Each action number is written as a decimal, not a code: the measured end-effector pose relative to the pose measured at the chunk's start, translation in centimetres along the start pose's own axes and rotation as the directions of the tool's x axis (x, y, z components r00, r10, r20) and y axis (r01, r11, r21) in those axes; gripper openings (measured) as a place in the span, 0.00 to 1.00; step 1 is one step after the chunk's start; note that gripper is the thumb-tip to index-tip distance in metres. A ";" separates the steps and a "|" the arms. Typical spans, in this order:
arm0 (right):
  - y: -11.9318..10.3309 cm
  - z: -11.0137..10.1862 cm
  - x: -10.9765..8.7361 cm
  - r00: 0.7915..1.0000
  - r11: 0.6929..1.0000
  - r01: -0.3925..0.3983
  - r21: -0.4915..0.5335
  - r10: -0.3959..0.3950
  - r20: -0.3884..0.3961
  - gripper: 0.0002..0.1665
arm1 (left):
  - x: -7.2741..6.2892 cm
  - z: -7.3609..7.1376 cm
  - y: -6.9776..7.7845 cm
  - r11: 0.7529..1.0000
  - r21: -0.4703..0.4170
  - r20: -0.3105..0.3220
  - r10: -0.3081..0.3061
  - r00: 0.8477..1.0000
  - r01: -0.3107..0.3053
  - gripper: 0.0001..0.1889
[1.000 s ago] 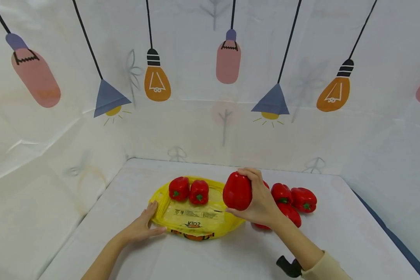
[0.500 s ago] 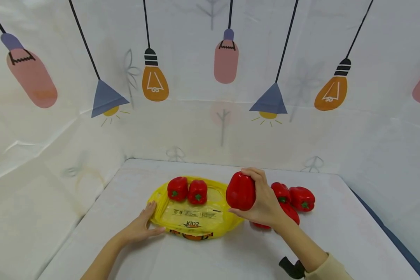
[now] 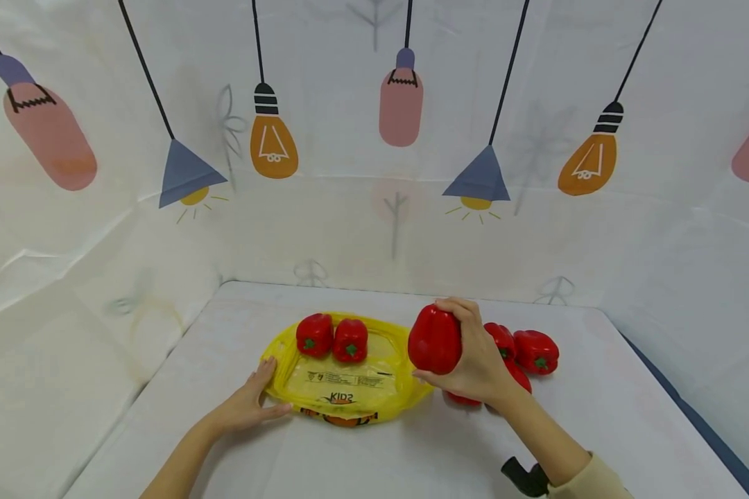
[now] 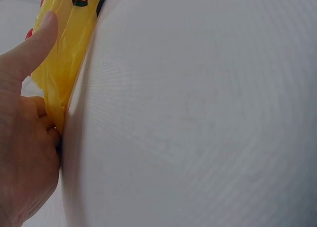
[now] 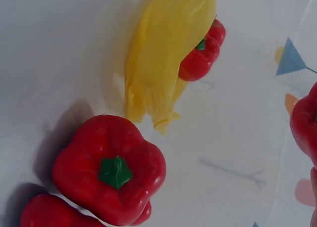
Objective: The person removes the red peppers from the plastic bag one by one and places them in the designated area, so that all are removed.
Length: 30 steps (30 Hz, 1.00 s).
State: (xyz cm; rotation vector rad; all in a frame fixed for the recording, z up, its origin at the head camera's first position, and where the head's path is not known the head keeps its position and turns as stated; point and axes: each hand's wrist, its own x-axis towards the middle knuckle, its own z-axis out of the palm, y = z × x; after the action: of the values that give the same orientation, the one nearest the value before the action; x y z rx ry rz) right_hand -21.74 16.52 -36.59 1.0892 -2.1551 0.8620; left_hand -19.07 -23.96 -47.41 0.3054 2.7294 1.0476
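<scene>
My right hand [image 3: 483, 371] grips a glossy red bell pepper [image 3: 433, 339], raised above the table near the bag's right end. Part of that pepper [image 5: 306, 125] shows at the edge of the right wrist view. A yellow plastic bag [image 3: 281, 384] with printed lettering lies spread on the table. Two red bell peppers [image 3: 351, 340] with green stems sit side by side on its far part. At the bag's left edge, my left hand [image 3: 243, 409] holds it. In the left wrist view the thumb [image 4: 37, 44] lies along the yellow plastic, and the fingers bend at its lower edge.
Several more red bell peppers [image 3: 535, 351] lie together on the right, partly hidden by my right hand and forearm. A black curved piece [image 3: 524, 477] is by my right wrist. White sheets [image 3: 362, 235] printed with lamps stand behind the white table [image 3: 324, 464].
My right hand has shifted slightly to the right with the pepper in its grip. The left hand keeps its place on the bag. The whole head view has drifted a little.
</scene>
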 end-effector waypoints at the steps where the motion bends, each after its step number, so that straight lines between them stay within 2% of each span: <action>1: 0.0 -0.1 -0.1 1.000 1.000 -0.008 -0.001 0.008 0.005 0.64 | 0.0 0.0 0.0 1.000 -0.004 0.002 -0.002 1.000 0.002 0.56; 11: 0.1 -1.6 -1.1 0.996 0.994 -0.089 -0.058 0.089 0.003 0.66 | 0.3 0.1 -0.2 1.000 0.005 0.001 0.002 1.000 -0.002 0.57; 23: 0.9 -3.6 -2.6 0.995 0.989 -0.096 -0.110 0.092 -0.040 0.66 | 0.5 0.1 -0.4 1.000 0.013 -0.001 -0.001 1.000 0.001 0.57; 30: 1.0 -4.6 -3.5 0.993 0.986 -0.119 -0.115 0.115 -0.041 0.67 | 0.4 0.1 -0.6 0.999 0.027 0.003 0.030 1.000 -0.030 0.56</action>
State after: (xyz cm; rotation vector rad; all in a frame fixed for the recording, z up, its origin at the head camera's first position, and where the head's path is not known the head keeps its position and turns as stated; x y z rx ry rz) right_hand -19.87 22.08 -36.54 0.8918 -2.2289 0.7890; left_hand -19.51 -24.22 -47.93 0.3530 2.7467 1.0179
